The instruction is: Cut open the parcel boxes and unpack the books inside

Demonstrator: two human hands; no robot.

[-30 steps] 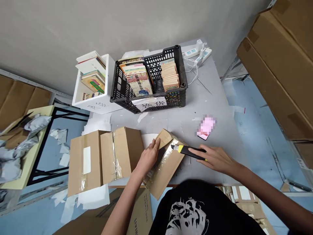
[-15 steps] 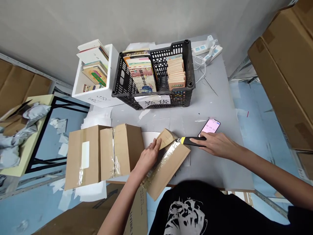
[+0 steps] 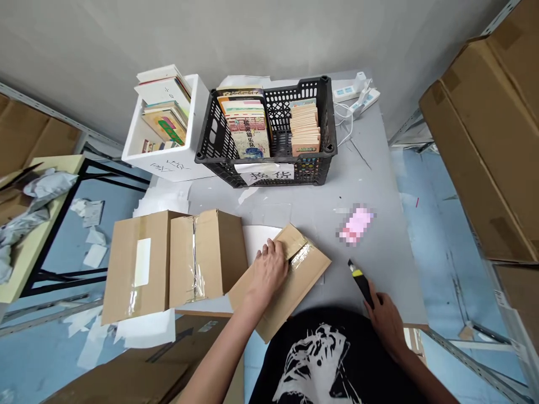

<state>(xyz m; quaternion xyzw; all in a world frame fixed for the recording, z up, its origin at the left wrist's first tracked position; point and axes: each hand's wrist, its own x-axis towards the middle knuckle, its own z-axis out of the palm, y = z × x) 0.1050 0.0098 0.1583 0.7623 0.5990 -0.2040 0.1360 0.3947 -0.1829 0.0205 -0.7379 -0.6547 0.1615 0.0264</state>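
Cardboard mailer (image 3: 305, 286): lying flat at the near edge of the worktop (image 3: 370, 185), bottom corner poking past it, with clear packing tape (image 3: 301, 256) across the top end.

Left hand (image 3: 269, 275): pressed down on the mailer just below the tape, fingers spread and resting flat, not gripping anything.

Right hand (image 3: 386, 324): down by the worktop edge next to my black T-shirt (image 3: 320, 359), fingers wrapped round a yellow-and-black snap-off utility knife (image 3: 361, 283). Knife is tipped up and well clear of the mailer. Can't tell if any blade is out.

Tip: imo keep the flat hand well off the blade's line and the mailer pinned firm, and have only a little blade out, pointing away from your body.

Beside it: opened cardboard carton (image 3: 168, 264) on the left, sheet of white paper (image 3: 263, 238) just behind the mailer.

Further back: black plastic crate (image 3: 311, 171) of books (image 3: 246, 126) next to a white foam box (image 3: 168, 168) with more books. Phone (image 3: 357, 225) lies to the right, screen blurred out.
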